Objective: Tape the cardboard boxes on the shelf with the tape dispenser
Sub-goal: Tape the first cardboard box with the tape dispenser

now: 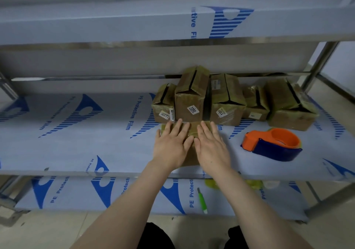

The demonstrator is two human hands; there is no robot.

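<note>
From the head view, a person's left hand (171, 145) and right hand (212, 147) are lying flat, fingers straight and gripping nothing, pressing side by side on a low brown cardboard box (193, 129) near the front of the film-covered metal shelf (76, 133). Glossy yellowish tape is showing across its top, and the orange and dark blue tape dispenser (272, 145) is resting to its right, so this box is probably being finished. Behind it, five more brown cardboard boxes (190, 98) are standing in a row with dark gaps between their flaps, so most work seems to be remaining.
</note>
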